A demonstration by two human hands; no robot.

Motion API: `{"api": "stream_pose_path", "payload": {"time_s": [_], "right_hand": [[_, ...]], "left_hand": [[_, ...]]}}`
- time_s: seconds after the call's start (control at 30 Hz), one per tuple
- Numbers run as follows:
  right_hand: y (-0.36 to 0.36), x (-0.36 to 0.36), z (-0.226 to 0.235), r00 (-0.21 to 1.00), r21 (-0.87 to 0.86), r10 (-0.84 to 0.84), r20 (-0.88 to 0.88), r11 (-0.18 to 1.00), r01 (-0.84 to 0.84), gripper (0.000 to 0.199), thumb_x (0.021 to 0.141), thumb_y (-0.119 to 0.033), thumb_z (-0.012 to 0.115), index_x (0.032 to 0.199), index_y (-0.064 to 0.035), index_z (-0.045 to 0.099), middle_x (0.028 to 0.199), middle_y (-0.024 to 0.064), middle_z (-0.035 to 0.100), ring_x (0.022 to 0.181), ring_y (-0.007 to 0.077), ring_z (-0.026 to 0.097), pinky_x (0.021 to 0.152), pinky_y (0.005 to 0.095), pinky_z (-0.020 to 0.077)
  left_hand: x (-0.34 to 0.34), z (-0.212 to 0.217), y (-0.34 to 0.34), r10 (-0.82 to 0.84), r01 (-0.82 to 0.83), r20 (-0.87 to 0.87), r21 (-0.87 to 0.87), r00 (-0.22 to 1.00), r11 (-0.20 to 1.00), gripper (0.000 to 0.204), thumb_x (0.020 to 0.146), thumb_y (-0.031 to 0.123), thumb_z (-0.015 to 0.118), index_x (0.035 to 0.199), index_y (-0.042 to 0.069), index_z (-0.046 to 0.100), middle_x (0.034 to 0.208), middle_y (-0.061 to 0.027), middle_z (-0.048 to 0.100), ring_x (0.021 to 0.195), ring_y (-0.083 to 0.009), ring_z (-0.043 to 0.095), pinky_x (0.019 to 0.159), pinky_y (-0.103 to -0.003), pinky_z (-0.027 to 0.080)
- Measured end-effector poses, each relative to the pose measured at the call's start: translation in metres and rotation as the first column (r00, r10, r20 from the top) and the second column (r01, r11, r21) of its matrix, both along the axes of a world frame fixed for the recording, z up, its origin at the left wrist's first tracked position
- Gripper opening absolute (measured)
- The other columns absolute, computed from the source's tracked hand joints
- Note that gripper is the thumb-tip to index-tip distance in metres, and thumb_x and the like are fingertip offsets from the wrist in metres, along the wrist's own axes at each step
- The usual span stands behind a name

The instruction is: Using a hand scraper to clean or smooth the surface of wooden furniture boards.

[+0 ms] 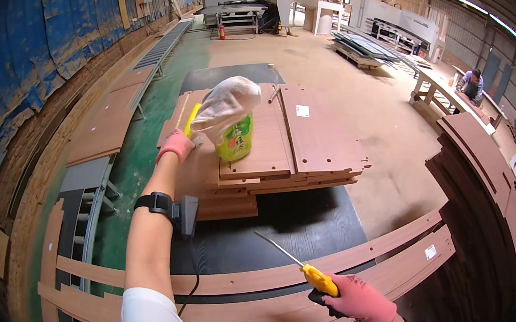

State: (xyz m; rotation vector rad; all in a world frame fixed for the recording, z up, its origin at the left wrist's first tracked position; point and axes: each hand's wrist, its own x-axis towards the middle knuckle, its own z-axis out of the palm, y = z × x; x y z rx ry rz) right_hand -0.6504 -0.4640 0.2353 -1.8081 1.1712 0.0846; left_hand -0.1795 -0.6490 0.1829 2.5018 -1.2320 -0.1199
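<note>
My left hand [176, 145], in a pink glove, reaches forward to a green tub [236, 142] standing on a stack of brown wood panels [320, 140]. It grips a whitish cloth [225, 104] bunched over the tub's top. A yellow handle [192, 119] shows just behind that hand. On my left wrist sits a black strap with a small black device [174, 208]. My right hand [360, 303], also in a pink glove, holds a yellow-handled screwdriver [296, 265] low at the front, its shaft pointing up and left over long curved wood strips [272, 278].
A roller conveyor [92, 200] with panels runs along the blue wall on the left. Dark upright boards [481, 198] stand at right. A dark work surface [278, 223] lies under the stack. Other people work at benches far right [471, 84]. Machines stand at the back.
</note>
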Motion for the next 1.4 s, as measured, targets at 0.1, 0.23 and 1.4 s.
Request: {"api": "stream_pose_path", "payload": {"time_s": [0.1, 0.23, 1.4], "right_hand": [[0.004, -0.012, -0.007, 0.996, 0.097, -0.084, -0.024, 0.992, 0.086, 0.039, 0.083, -0.017, 0.058, 0.119, -0.0056, 0.050, 0.077, 0.0129, 0.061, 0.068, 0.0234, 0.059, 0.065, 0.0308, 0.0458], [0.015, -0.036, -0.022, 0.998, 0.113, 0.007, -0.065, 0.994, 0.001, 0.040, 0.085, -0.024, 0.057, 0.121, -0.0068, 0.050, 0.082, 0.0148, 0.061, 0.074, 0.0262, 0.058, 0.069, 0.0349, 0.0445], [0.068, -0.155, -0.067, 0.850, -0.014, -0.425, -0.310, 0.896, 0.443, 0.026, 0.077, -0.017, 0.059, 0.096, 0.0012, 0.060, 0.073, 0.0187, 0.062, 0.064, 0.0303, 0.062, 0.058, 0.0365, 0.0473]], "left_hand": [[0.011, -0.023, -0.023, -0.210, 0.153, 0.197, 0.270, 0.958, 0.951, 0.040, 0.075, 0.027, 0.062, 0.105, 0.002, 0.060, 0.105, -0.0158, 0.063, 0.096, -0.0329, 0.062, 0.084, -0.039, 0.049], [0.023, -0.036, -0.027, -0.428, 0.285, 0.483, 0.343, 0.764, 0.895, 0.037, 0.080, 0.037, 0.056, 0.100, 0.006, 0.064, 0.103, -0.0202, 0.063, 0.098, -0.0340, 0.060, 0.082, -0.039, 0.049], [-0.155, -0.128, 0.208, -0.544, 0.751, -0.596, 0.158, 0.590, 0.641, 0.036, 0.083, 0.028, 0.055, 0.112, 0.006, 0.061, 0.101, -0.0157, 0.063, 0.098, -0.0284, 0.058, 0.091, -0.036, 0.043]]}}
